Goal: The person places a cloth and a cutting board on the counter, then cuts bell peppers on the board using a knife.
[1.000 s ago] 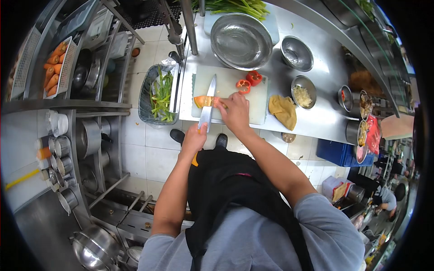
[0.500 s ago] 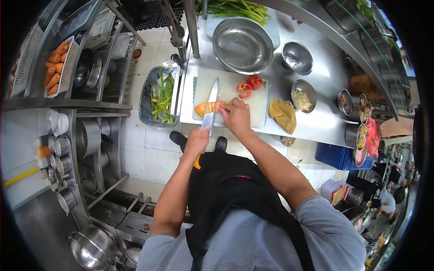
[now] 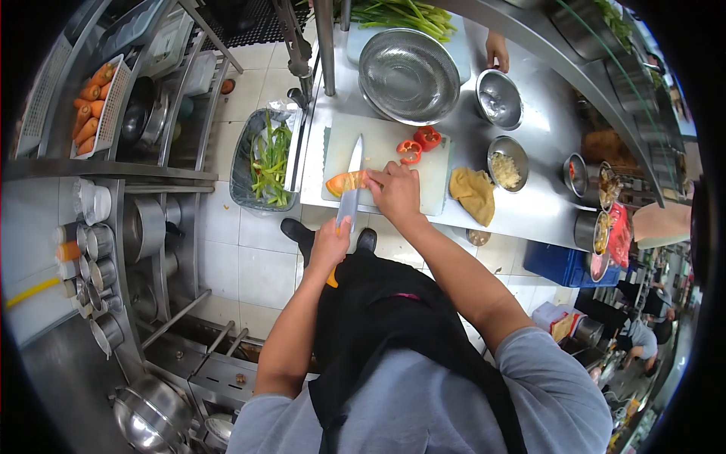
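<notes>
My left hand (image 3: 330, 244) is closed around the orange handle of a kitchen knife (image 3: 349, 210), its blade pointing away from me across the white cutting board (image 3: 432, 198). The blade rests over an orange vegetable piece (image 3: 340, 184) of a kind I cannot make out, apparently sliced in part. My right hand (image 3: 395, 191) pinches that piece's right end with bent fingers, close beside the blade. Farther up the board lie two cut red peppers (image 3: 410, 152). A folded tan cloth (image 3: 473, 195) sits right of the board.
Beyond the board stand a large colander (image 3: 408, 76) and a steel bowl (image 3: 499, 100), with another person's hand (image 3: 497, 51) by it. A bowl of chopped pale pieces (image 3: 505, 170) is at right. A lined bin of green scraps (image 3: 270, 163) stands left of the counter.
Another person's hand has come into view at the far side, beside the steel bowl. My right-hand fingers have shifted slightly left on the orange piece; the knife stays nearly in place.
</notes>
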Demonstrator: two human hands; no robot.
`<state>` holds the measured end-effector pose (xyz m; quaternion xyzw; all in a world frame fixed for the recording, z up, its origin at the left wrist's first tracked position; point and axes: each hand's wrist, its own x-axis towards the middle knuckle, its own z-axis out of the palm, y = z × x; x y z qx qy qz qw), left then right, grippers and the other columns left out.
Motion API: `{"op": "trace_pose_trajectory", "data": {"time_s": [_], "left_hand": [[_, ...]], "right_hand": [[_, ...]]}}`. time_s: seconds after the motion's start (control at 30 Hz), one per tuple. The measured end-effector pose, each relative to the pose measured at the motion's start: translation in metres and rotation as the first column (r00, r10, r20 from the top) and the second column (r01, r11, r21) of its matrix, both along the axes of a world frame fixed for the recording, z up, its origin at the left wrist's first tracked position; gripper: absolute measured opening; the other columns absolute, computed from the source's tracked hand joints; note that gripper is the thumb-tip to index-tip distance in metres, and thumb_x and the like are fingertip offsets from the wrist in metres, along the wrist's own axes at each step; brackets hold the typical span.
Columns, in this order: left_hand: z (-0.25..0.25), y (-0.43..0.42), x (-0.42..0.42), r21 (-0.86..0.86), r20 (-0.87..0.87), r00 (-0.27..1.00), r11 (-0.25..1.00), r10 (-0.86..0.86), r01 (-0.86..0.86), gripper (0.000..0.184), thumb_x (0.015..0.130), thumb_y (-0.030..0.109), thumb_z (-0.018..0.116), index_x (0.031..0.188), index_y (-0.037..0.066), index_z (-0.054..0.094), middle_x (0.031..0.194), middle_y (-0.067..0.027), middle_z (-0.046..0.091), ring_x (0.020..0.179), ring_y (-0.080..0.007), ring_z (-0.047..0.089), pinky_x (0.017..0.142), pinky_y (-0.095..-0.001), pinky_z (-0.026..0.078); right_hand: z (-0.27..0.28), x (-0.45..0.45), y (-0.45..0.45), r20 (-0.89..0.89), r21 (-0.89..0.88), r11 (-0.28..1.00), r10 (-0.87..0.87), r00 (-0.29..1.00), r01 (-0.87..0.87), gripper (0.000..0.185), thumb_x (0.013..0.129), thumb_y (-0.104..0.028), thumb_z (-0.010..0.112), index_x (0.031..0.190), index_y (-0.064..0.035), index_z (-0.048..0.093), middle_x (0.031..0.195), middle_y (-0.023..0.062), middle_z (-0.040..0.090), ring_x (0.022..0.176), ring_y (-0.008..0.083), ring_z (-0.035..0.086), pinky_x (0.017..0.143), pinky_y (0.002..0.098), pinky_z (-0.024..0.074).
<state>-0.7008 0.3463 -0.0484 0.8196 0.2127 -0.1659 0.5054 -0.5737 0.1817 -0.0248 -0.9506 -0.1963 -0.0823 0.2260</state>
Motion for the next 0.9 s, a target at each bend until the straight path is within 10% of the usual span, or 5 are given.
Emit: {"op": "trace_pose_trajectory", "data": {"time_s": [0.07,0.4,0.9], "left_hand": [[0.005,-0.004,-0.001,-0.083,-0.015,0.998,0.995,0.06,-0.062,0.051,0.11,0.044,0.051,0.092,-0.003,0.059,0.06,-0.0112,0.057,0.042,-0.022,0.061,0.041,-0.0377,0.049],[-0.05,-0.006,-0.003,0.113,0.175,0.984,0.993,-0.031,0.011,0.049,0.111,0.043,0.051,0.091,-0.001,0.058,0.058,-0.0096,0.055,0.04,-0.0206,0.058,0.04,-0.0367,0.047],[0.014,-0.009,0.015,-0.13,-0.057,0.998,0.991,0.025,-0.032,0.05,0.111,0.044,0.052,0.091,-0.001,0.06,0.054,-0.0086,0.053,0.039,-0.0206,0.056,0.04,-0.0377,0.046]], "right_hand": [[0.0,-0.001,0.001,-0.021,0.004,1.0,0.003,1.0,-0.003,0.015,0.089,-0.032,0.08,0.095,-0.0199,0.086,0.082,0.0041,0.063,0.082,0.0265,0.059,0.076,0.0415,0.0405],[0.0,-0.002,0.002,0.005,0.008,1.0,-0.003,1.0,0.003,0.016,0.09,-0.032,0.08,0.097,-0.0196,0.086,0.082,0.0033,0.063,0.084,0.0257,0.06,0.076,0.0411,0.04],[-0.01,-0.011,-0.02,-0.045,0.134,0.99,0.041,0.998,-0.034,0.013,0.09,-0.019,0.077,0.101,-0.012,0.08,0.091,0.0037,0.069,0.089,0.0268,0.064,0.082,0.0412,0.0446]]}}
